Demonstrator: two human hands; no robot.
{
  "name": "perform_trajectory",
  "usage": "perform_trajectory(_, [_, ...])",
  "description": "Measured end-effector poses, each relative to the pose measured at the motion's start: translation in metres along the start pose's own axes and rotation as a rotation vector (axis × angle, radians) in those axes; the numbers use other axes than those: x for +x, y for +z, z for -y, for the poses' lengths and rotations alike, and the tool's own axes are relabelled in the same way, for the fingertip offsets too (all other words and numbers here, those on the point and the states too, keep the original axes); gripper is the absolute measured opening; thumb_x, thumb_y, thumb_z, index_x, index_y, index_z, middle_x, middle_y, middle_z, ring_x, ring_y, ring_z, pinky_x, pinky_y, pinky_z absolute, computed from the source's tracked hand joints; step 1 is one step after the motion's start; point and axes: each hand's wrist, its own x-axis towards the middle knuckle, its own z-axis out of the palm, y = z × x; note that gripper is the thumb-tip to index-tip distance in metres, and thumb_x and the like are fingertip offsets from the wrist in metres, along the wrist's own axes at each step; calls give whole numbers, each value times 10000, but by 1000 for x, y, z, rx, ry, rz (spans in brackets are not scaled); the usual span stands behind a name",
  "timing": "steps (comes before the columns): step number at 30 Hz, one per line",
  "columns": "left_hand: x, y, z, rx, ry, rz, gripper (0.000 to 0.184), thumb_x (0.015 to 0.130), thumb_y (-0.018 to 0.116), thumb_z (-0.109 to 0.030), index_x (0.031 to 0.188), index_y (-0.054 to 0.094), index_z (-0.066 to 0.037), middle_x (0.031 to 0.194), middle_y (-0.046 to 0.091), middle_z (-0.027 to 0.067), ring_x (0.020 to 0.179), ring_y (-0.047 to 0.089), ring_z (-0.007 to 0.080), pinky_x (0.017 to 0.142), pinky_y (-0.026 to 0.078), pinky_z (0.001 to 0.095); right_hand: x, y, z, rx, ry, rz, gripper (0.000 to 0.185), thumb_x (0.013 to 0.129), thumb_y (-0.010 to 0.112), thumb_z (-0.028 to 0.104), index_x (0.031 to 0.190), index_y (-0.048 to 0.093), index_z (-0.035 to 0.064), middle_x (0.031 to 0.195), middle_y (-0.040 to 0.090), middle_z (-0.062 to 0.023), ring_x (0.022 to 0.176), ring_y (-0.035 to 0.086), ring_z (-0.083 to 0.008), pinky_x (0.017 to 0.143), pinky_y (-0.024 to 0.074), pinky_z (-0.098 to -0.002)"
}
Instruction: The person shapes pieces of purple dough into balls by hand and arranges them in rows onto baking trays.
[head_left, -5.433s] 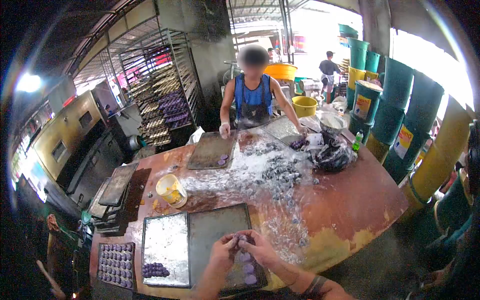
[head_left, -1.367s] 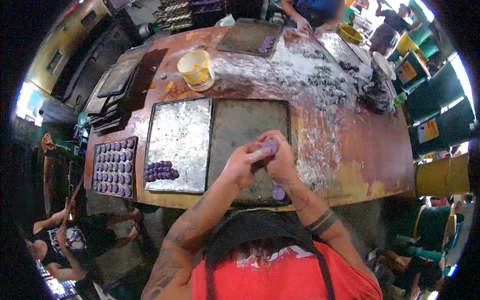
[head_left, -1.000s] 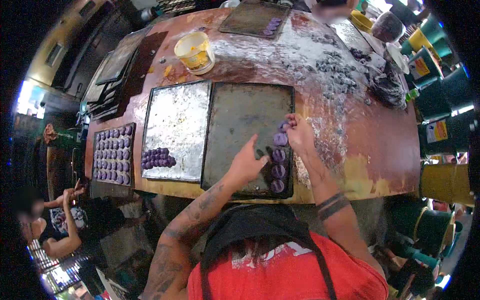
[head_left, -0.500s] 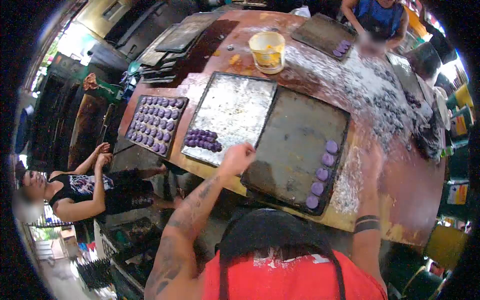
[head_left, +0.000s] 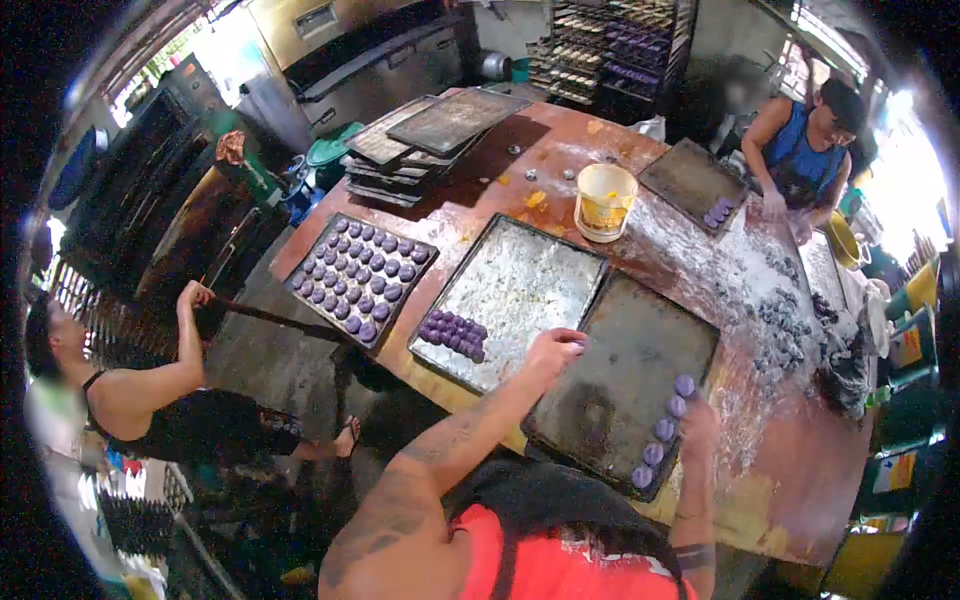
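Observation:
My left hand (head_left: 556,357) is over the seam between a floured tray (head_left: 535,275) and a dark bare-metal tray (head_left: 640,335). Its fingers are pressed together; what they pinch, if anything, is too small to name. A cluster of small purple dough balls (head_left: 453,333) sits on the floured tray, left of this hand. My right hand (head_left: 699,428), smeared by motion, is at the right edge of the dark tray. Beside it runs a row of flattened purple dough rounds (head_left: 664,430), one partly hidden by the fingers.
A tray full of purple rounds (head_left: 362,270) stands at the left. Behind are stacked trays (head_left: 455,120) and a white-yellow bucket (head_left: 605,205). Floured dough pieces (head_left: 780,320) lie at right. A co-worker (head_left: 810,150) works across the table; another person (head_left: 150,400) grips a long pole at left.
My right hand has moved left from the floury tabletop to the row of dough rounds. My left hand stays near the tray seam. The camera view has tilted up, showing a rack behind.

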Motion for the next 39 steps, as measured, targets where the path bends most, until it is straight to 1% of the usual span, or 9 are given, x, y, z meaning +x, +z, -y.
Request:
perform_trajectory(3, [-24,54,-28,-47,-26,75,282,822,659,48,1100,620,18,950,678,104,784,641,159,704,535,294,10,49,81,-89,-296,141,187,858,649,71,1040,636,29,821,625,-17,722,556,-100,660,480,-269])
perform_trajectory(5, [-35,65,-35,12,-48,174,256,857,622,48,1111,614,17,1003,671,104,817,649,154,744,548,313,2,59,138,-49,-35,295,283,816,657,43,1099,634,40,988,665,-123,982,626,-295,898,498,-384])
perform_trajectory(11, [-60,68,-45,-378,-142,238,228,929,560,0,1155,591,-1,1075,649,84,966,628,155,851,535,292,3,84,126,-454,-732,112,331,792,706,22,1109,613,17,978,625,-105,936,604,-221,793,509,-346])
perform_trajectory(14, [-68,64,-65,-304,-36,309,250,917,589,7,1166,578,-5,1087,656,101,974,630,165,872,527,289,-14,71,167,-263,-246,86,338,788,716,23,1109,611,7,972,627,-100,937,605,-203,808,501,-325])
perform_trajectory(19, [-73,70,-83,-357,-23,374,197,886,627,26,1082,620,9,1079,661,117,955,635,185,860,532,312,-5,60,162,269,33,279,205,882,675,60,1073,604,30,964,640,-22,836,601,-127,774,511,-285])
perform_trajectory(23, [-82,75,-108,-160,13,308,134,876,645,22,1009,634,30,1106,642,118,973,632,185,864,535,325,-8,76,164,548,99,146,234,892,608,13,1123,573,31,976,632,-54,860,608,-127,750,520,-305])
perform_trajectory(27, [-87,78,-85,235,610,187,171,932,619,-53,1066,605,53,1170,590,113,1020,615,182,886,535,310,-13,68,187,268,-84,18,183,880,606,12,1060,634,29,983,633,-58,938,620,-160,807,517,-311])
perform_trajectory(31, [-82,85,-98,-263,35,292,283,932,626,-60,1184,537,35,1126,610,125,1010,626,186,839,558,303,-11,64,177,-238,-501,-35,248,829,634,10,1070,672,58,1105,653,-119,1013,628,-310,927,487,-369])
perform_trajectory(39, [-75,104,-70,-236,-116,557,402,816,766,-112,1155,592,15,1039,650,91,947,645,204,835,525,347,17,32,163,-156,-681,294,311,695,812,124,951,646,60,1138,671,-116,1071,616,-309,904,497,-418])
